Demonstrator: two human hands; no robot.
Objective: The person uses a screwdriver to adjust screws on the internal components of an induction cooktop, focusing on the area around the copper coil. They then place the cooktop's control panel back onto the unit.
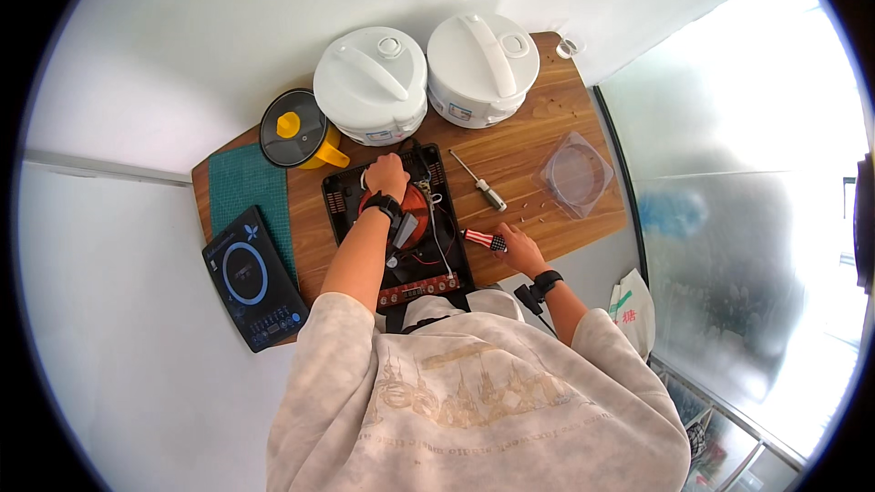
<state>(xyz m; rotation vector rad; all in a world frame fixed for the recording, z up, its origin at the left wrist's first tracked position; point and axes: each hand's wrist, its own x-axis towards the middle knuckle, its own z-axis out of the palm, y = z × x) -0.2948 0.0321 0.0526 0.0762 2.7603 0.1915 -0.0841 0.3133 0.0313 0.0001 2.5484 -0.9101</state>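
In front of me lies the opened black housing (pixel 444 173) of an induction cooker, with a round copper coil (pixel 416 219), wires and a red circuit strip (pixel 419 290) along its near edge. My left hand (pixel 387 178) is over the far part of the housing, fingers curled down and closed; what they grip, if anything, is hidden beneath the hand. Just right of the housing, my right hand (pixel 519 251) is closed round a short tool with a red-and-white striped handle (pixel 483 240). Its tip points left toward the housing and is too small to make out.
A screwdriver (pixel 490 194) and several small screws (pixel 531 218) lie right of the housing, near a clear square plastic box (pixel 575 176). Two white rice cookers (pixel 371 82) and a yellow-handled pot (pixel 293 128) stand behind. A black cooker top panel (pixel 255 279) overlaps a green mat (pixel 248 184) at left.
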